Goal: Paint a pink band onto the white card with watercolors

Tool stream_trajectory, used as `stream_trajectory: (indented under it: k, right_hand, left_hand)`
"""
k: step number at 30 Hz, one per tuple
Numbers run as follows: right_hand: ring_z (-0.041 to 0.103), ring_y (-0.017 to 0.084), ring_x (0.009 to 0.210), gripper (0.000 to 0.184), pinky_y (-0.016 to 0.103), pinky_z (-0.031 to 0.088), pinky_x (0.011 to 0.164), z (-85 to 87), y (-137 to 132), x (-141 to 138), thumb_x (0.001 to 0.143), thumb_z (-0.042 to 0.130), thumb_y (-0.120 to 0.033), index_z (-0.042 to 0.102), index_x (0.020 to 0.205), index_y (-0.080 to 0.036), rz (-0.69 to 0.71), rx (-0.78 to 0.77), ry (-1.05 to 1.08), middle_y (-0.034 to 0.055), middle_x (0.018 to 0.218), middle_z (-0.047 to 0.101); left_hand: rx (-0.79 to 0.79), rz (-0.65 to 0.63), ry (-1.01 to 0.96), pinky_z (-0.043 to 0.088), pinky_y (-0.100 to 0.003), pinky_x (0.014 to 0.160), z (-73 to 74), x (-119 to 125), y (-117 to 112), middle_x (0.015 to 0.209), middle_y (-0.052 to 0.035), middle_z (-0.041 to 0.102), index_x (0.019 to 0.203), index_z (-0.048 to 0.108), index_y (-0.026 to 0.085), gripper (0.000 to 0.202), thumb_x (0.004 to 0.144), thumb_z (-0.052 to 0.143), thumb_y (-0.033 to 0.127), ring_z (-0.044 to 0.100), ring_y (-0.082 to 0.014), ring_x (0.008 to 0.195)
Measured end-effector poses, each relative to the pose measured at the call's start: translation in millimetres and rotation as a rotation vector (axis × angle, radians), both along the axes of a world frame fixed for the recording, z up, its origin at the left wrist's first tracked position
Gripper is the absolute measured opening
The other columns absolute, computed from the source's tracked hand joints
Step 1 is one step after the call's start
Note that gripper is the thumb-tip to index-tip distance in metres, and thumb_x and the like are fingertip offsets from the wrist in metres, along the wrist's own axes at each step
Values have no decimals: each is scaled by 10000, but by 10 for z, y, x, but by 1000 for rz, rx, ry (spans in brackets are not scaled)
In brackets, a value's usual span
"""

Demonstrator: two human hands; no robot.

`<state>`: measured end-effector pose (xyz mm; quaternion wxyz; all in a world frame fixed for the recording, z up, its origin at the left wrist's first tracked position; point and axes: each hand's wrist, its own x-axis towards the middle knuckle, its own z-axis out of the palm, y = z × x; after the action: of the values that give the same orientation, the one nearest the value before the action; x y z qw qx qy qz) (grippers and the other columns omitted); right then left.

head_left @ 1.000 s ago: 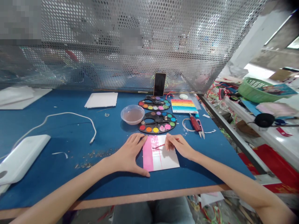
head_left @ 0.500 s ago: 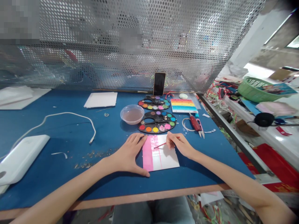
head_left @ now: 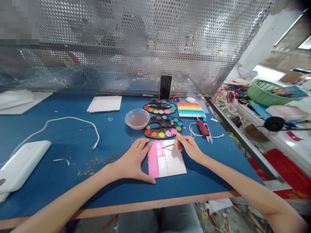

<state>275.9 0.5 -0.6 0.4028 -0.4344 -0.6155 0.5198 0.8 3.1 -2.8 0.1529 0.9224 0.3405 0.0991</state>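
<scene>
white card (head_left: pixel 176 163) lies flat on the bench (head_left: pixel 119 192), at the worker's 12 o'clock. left hand (head_left: pixel 131 161) at its 9 o'clock, fingers spread against the edge, no tool. right hand (head_left: pixel 190 149) at 2 o'clock, fingers pinching brush (head_left: pixel 169 145), tip toward 11 over wet-looking pink patch (head_left: pixel 159 151). advised: brace card, light parallel strokes, stop at thin pink line (head_left: pixel 167 165).
</scene>
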Motion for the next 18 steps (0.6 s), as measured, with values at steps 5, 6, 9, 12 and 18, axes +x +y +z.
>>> stream_trajectory:
  k: [5, 6, 9, 12, 18]
  right_hand:
    - [442, 114, 503, 662, 270, 353, 534, -10, -8, 0, 938, 414, -678, 553, 528, -177, 40, -25, -23, 9, 514, 506]
    - [445, 114, 504, 665, 268, 354, 532, -19, -5, 3, 937, 409, -684, 550, 529, -177, 36, -25, -24, 8, 514, 506]
    - [455, 115, 520, 676, 264, 357, 531, -44, 13, 9, 921, 389, -720, 565, 560, -176, -1, -4, -13, 12, 540, 526]
    - [451, 117, 535, 661, 263, 366, 539, -45, 18, 2, 925, 401, -710, 615, 608, -171, 11, 18, -25, 21, 578, 563]
    - [453, 123, 540, 679, 269, 376, 551, -29, 7, -9, 943, 368, -699, 588, 570, -176, 55, -5, -66, 28, 569, 554]
  left_hand:
    - [4, 0, 18, 293, -616, 1132, 0, 2, 3, 1426, -201, 381, 1498, 296, 150, 1254, 538, 685, 858, 349, -429, 1336]
    - [3, -2, 18, 295, -618, 1128, 4, 3, 3, 1426, -199, 381, 1500, 293, 154, 1254, 539, 686, 857, 349, -431, 1336]
    - [-2, -3, 12, 303, -628, 1116, 20, 10, 4, 1421, -197, 385, 1506, 286, 167, 1250, 539, 695, 845, 356, -437, 1329]
    - [-10, -3, 9, 302, -628, 1117, 26, 11, 4, 1421, -200, 387, 1507, 285, 166, 1241, 545, 706, 828, 357, -438, 1327]
    - [-12, -5, -10, 294, -640, 1117, 15, 4, 10, 1421, -201, 388, 1502, 296, 175, 1236, 537, 713, 825, 359, -444, 1327]
